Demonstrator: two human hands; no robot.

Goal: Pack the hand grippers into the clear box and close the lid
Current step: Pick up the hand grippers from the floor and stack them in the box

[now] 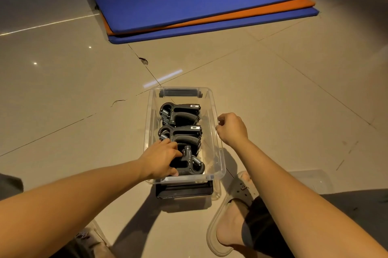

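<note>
- Lying in the clear box on the floor: black hand grippers, steel springs.
- Left hand fingers curl round the one at the box's near end.
- Right hand fingers curled at the right rim; contact unclear.

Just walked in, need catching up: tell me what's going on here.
A person is filling a clear box on the tiled floor. The left hand reaches into the near end and holds the nearest hand gripper; two other hand grippers lie farther in. The right hand is by the right rim, fingers curled, contact unclear. The box has no lid on yet.
</note>
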